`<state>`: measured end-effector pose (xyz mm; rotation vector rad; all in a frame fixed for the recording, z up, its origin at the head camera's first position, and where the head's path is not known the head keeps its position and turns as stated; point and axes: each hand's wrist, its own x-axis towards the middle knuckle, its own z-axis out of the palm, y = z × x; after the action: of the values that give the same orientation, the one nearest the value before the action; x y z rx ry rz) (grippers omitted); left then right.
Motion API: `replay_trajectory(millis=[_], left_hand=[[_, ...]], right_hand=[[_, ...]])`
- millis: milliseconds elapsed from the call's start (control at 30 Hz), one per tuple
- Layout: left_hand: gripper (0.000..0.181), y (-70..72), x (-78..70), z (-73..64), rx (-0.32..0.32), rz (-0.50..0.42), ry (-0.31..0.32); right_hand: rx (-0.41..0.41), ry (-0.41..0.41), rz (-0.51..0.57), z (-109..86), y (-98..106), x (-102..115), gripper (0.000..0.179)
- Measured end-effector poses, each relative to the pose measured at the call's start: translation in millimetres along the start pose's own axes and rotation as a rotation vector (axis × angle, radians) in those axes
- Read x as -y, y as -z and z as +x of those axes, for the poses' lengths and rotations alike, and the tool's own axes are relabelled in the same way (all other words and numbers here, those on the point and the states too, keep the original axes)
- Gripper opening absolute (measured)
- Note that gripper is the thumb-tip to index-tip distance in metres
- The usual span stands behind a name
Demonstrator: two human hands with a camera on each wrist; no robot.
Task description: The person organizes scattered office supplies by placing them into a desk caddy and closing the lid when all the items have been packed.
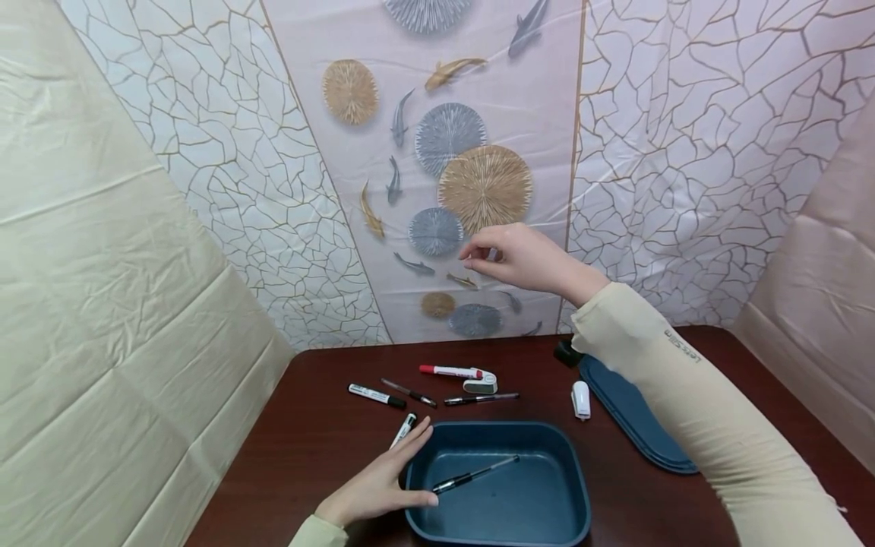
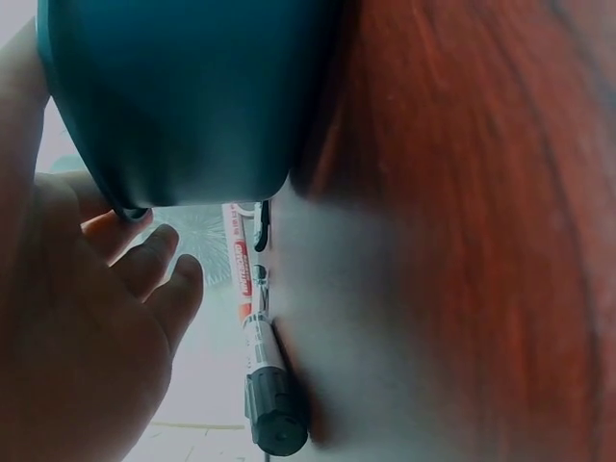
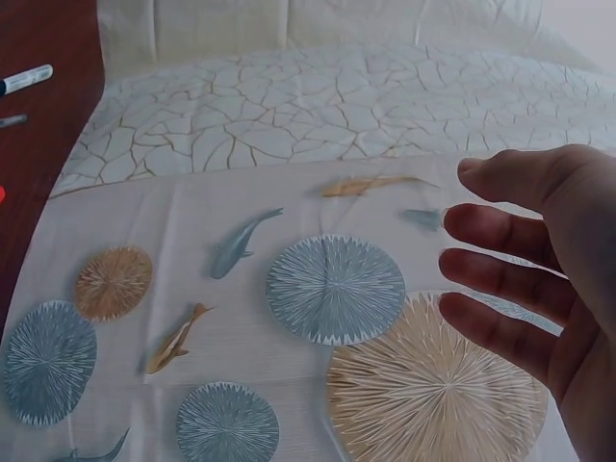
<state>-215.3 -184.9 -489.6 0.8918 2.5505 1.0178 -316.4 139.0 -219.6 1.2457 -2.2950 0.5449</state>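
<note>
My left hand (image 1: 383, 479) rests at the left side of a dark blue rectangular bin (image 1: 577, 486), its thumb over the rim and its fingers spread along the corner. In the left wrist view the fingertips (image 2: 178, 289) show loosely bent beside the bin's outer wall (image 2: 183, 115). A black-capped pen (image 1: 472, 476) with a clear barrel lies slanted inside the bin, near the left thumb. My right hand (image 1: 522, 258) is raised high above the table's far side, in front of the patterned cloth. Its fingers are loosely bent, with nothing between them and the thumb in the right wrist view.
Beyond the bin lie black-capped markers (image 1: 376, 395), two slim pens (image 1: 481, 398), a red-capped marker (image 1: 444, 371) and a small white-and-grey object (image 1: 481, 384). To the right are another small white object (image 1: 581, 400), a blue lid-like panel (image 1: 636, 418) and a black object (image 1: 567, 353).
</note>
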Motion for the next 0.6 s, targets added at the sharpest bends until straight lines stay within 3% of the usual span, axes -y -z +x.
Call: replay_trajectory(millis=[167, 367, 600], left_hand=[[0.09, 0.3, 0.5, 0.4, 0.005, -0.004, 0.009], [0.09, 0.6, 1.3, 0.6, 0.001, 0.006, 0.001], [0.09, 0.6, 1.4, 1.1, -0.001, 0.005, -0.001]], right_hand=[[-0.01, -0.054, 0.023, 8.3, 2.9, -3.7, 0.013], [-0.046, -0.053, 0.023, 16.4, 5.9, -7.5, 0.013], [0.005, -0.099, 0.069, 13.4, -8.0, -17.6, 0.015]])
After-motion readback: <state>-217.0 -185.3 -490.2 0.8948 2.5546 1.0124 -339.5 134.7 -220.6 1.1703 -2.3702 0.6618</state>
